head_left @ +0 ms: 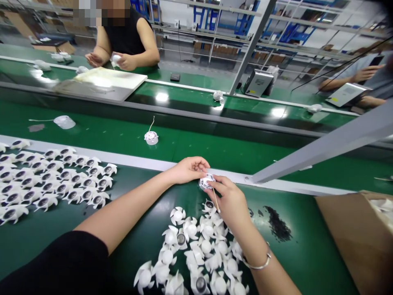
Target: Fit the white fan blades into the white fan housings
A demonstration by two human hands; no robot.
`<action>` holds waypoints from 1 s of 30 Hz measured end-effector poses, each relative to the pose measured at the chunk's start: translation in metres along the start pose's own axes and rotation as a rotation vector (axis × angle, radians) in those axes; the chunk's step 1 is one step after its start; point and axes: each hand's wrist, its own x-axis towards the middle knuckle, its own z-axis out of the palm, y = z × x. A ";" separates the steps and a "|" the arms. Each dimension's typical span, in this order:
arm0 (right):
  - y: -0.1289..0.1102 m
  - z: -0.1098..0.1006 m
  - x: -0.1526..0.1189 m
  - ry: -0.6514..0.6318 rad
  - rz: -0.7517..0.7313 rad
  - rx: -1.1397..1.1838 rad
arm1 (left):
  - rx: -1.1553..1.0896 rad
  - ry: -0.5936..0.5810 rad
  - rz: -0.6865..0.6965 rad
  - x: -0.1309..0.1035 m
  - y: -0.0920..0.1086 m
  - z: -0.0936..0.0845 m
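Both of my hands meet at a small round white fan housing (206,181) above the near edge of the green belt. My right hand (229,196) grips it from the right, and a thin pale wire hangs down past the fingers. At its left side my left hand (190,169) has curled fingers, the thumb against the housing. Below my hands lies a loose heap of white fan blades (206,246). Rows of more white fan blades (47,176) cover the worktable (135,209) at the left.
Small black pieces (278,225) lie right of my right hand, near a cardboard box (353,229). A white housing (151,138) and a wrapped part (64,122) are on the belt (190,143). A grey post (322,143) slants at right. People sit across.
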 end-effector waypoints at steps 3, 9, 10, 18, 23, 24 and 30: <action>-0.002 -0.001 0.003 -0.002 0.024 -0.002 | -0.008 -0.021 -0.024 0.003 0.002 0.000; 0.001 -0.001 0.002 0.019 0.003 0.039 | 0.044 -0.008 -0.023 -0.004 0.005 0.003; 0.001 -0.001 0.002 0.021 0.003 0.039 | 0.047 -0.009 -0.027 -0.004 0.005 0.003; 0.007 0.007 0.005 -0.001 0.062 0.158 | 0.066 -0.015 -0.070 0.003 0.006 0.001; 0.012 0.001 0.003 -0.003 0.019 0.260 | 0.112 0.014 -0.044 -0.006 0.001 0.002; 0.014 -0.001 0.003 -0.024 0.003 0.275 | 0.127 0.020 -0.035 -0.008 -0.001 0.002; 0.028 -0.003 0.003 0.081 0.080 0.134 | 0.182 0.087 0.028 -0.009 -0.009 0.001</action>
